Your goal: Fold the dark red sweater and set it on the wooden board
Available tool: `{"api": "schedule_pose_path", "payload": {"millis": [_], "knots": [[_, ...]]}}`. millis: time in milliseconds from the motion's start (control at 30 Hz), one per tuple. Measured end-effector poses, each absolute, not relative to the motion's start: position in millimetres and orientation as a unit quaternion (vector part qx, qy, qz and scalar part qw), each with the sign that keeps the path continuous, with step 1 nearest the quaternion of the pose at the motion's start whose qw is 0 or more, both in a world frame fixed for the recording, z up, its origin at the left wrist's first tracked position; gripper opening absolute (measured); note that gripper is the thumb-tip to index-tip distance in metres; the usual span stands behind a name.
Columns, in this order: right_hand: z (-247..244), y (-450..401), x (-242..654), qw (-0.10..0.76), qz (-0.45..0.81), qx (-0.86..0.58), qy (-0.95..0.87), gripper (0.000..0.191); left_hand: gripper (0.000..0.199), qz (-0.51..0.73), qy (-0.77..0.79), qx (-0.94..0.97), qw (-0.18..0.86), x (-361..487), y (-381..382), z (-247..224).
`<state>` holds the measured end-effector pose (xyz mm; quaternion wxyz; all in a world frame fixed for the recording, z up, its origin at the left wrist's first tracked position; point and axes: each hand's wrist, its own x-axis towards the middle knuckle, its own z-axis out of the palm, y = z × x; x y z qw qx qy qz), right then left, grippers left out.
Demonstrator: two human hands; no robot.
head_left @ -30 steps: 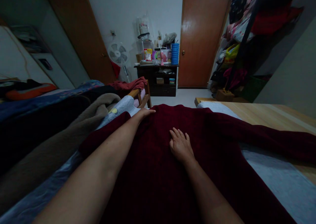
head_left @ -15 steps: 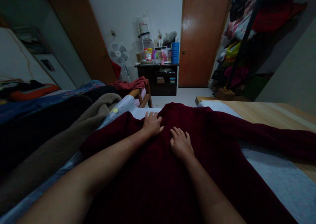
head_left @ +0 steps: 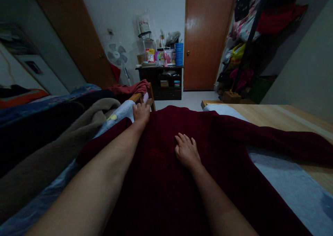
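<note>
The dark red garment (head_left: 158, 153) lies spread over a pale blue cloth (head_left: 278, 173), its lower end cut off by the frame. The right hand (head_left: 187, 151) rests on its middle, fingers slightly apart. The left hand (head_left: 141, 113) is at its far left edge; whether it grips fabric I cannot tell. Right, the wooden surface (head_left: 275, 114) is partly covered.

No text, label, brand, number or sign can be read. Any print on the packet (head_left: 150, 55) or the small box (head_left: 164, 83) is too small and dim to make out, and the markings on the hanging bag (head_left: 143, 24) are too blurred to tell as letters.
</note>
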<state>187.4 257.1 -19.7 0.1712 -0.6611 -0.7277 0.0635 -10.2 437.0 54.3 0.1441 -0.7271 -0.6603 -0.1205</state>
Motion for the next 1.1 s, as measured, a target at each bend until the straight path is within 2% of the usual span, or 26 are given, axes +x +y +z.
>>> {"api": "schedule_pose_path", "payload": {"millis": [67,167,267,400,567,800,933,1100], "knots": [[-20,257,187,0.176,0.061,-0.661,-0.727,0.051,0.046,-0.143,-0.614,-0.763,0.143,4,434,43],[-21,257,187,0.182,0.058,-0.66,-0.727,0.051,0.043,-0.127,-0.544,-0.825,0.085,33,422,15],[-22,258,187,0.181,0.056,-0.659,-0.728,0.051,0.052,-0.085,-0.506,-0.858,0.029,53,411,-14],[-22,258,187,0.18,0.058,-0.661,-0.726,0.051,0.071,-0.045,-0.536,-0.843,-0.009,48,414,-33],[-22,257,188,0.182,0.064,-0.659,-0.727,0.051,0.075,-0.023,-0.616,-0.787,0.006,24,435,-28],[-22,257,186,0.172,0.066,-0.67,-0.719,0.052,0.066,0.001,-0.661,-0.749,-0.051,33,428,-14],[-23,257,187,0.18,0.072,-0.668,-0.718,0.053,0.061,0.014,-0.632,-0.771,-0.073,58,388,-12],[-24,257,189,0.191,0.076,-0.679,-0.705,0.051,0.056,-0.048,-0.569,-0.82,-0.052,65,328,-26]]}}
